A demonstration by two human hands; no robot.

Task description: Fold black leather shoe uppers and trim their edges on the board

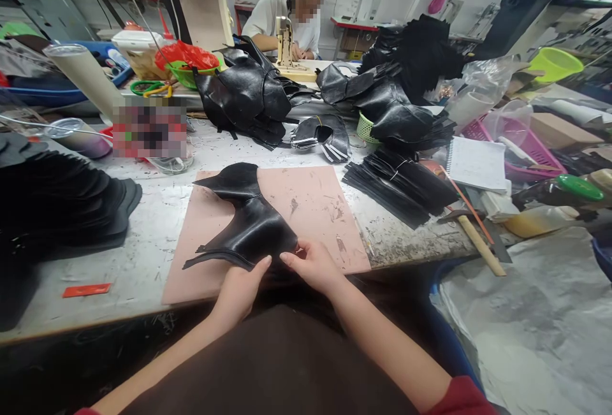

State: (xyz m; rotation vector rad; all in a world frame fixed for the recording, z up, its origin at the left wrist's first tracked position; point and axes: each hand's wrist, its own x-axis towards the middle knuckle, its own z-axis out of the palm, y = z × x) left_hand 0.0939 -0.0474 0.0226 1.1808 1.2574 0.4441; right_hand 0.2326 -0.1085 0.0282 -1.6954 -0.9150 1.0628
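Observation:
A glossy black leather shoe upper piece (pixel 255 227) lies over a pinkish cutting board (pixel 306 192) at the table's front edge. Its near edge is lifted between my two hands. My left hand (pixel 246 287) grips the lower edge, thumb on top and fingers hidden beneath the leather. On the near right corner, my right hand (pixel 313 263) pinches the same piece between thumb and fingers. A narrow strip-like tail of the leather points left, past the board's middle. The far end of the piece rests on the board.
Stacked black pieces (pixel 71 204) stand at left, near an orange strip (pixel 86 291). Behind the board are black leather uppers (pixel 248 90). To the right lie bundled black strips (pixel 399 182), a hammer (pixel 480 246) and a notebook (pixel 475 163). A co-worker (pixel 306 26) sits opposite at a sewing machine (pixel 285 45).

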